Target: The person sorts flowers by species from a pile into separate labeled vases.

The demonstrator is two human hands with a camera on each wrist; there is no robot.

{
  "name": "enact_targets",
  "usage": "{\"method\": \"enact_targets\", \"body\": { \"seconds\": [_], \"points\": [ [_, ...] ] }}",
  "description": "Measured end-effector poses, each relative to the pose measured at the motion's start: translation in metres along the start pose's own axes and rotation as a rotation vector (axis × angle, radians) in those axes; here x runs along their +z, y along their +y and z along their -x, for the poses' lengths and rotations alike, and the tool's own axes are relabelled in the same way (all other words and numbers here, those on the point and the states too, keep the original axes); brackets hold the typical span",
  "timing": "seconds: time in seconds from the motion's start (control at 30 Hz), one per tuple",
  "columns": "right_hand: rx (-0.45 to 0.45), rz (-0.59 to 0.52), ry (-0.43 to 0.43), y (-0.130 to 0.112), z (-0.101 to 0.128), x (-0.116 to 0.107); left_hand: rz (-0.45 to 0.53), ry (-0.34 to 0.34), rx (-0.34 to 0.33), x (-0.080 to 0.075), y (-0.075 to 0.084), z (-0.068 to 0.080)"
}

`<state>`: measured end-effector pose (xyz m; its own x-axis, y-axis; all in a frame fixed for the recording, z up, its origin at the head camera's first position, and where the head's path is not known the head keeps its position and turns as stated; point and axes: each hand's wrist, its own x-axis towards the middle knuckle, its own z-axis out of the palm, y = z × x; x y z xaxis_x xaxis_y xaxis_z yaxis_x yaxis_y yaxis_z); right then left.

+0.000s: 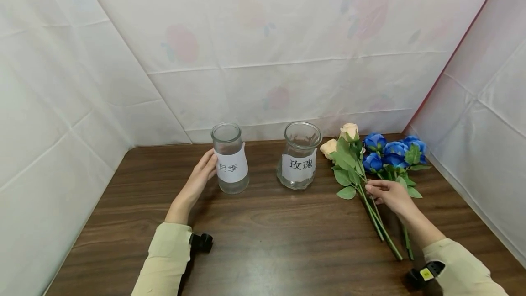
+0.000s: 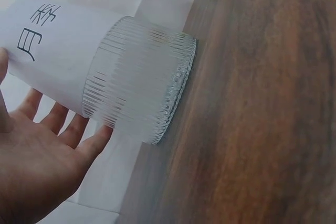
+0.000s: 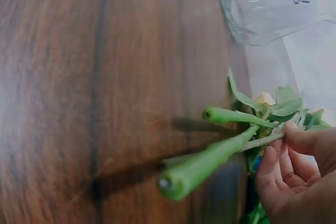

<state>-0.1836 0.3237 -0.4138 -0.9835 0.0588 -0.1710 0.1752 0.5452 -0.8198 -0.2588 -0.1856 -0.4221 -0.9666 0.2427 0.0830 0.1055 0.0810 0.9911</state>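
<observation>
My left hand (image 1: 200, 177) lies flat and relaxed against the side of the ribbed glass jar (image 1: 230, 158) with the white paper label, which stands upright on the wooden table (image 1: 263, 241). Just right of it stands a second labelled jar (image 1: 299, 155). Further right, my right hand (image 1: 390, 195) pinches the green stems (image 1: 371, 211) of the cream roses (image 1: 344, 140), which lie beside the blue roses (image 1: 390, 152).

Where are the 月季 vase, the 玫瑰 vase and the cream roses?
月季 vase (image 1: 231, 168), head view, on its paper label.
玫瑰 vase (image 1: 299, 165), head view, on its paper label.
cream roses (image 1: 349, 130), head view, on the upper bloom.
</observation>
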Motion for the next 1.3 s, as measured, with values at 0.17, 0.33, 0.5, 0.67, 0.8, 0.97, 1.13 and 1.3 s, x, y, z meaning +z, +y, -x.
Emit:
{"method": "enact_targets", "body": {
  "seconds": [0.17,0.33,0.5,0.67,0.8,0.97,1.13,1.3],
  "points": [
    [-0.051,0.005,0.075,-0.008,0.005,-0.008,-0.005,0.014,-0.005,0.0,-0.001,0.001],
    [-0.117,-0.065,0.17,-0.02,0.01,-0.015,-0.003,0.026,-0.004,0.0,-0.001,0.002],
    [-0.173,-0.253,0.201,-0.031,0.016,-0.017,0.0,0.031,-0.005,0.0,-0.001,0.003],
    [-0.265,-0.418,0.195,-0.045,0.021,-0.007,-0.001,0.031,-0.006,-0.001,0.0,0.002],
    [-0.343,-0.574,0.201,-0.061,0.023,0.008,-0.004,0.024,-0.003,-0.001,0.0,0.002],
    [-0.426,-0.805,0.237,-0.086,0.021,0.032,-0.006,0.02,0.0,0.0,0.0,0.0],
    [-0.434,-0.924,0.319,-0.113,0.016,0.061,-0.005,0.021,0.002,0.001,0.0,-0.001],
    [-0.485,-0.991,0.321,-0.14,0.01,0.086,0.0,0.025,0.006,0.004,0.0,-0.001]
  ]
}}
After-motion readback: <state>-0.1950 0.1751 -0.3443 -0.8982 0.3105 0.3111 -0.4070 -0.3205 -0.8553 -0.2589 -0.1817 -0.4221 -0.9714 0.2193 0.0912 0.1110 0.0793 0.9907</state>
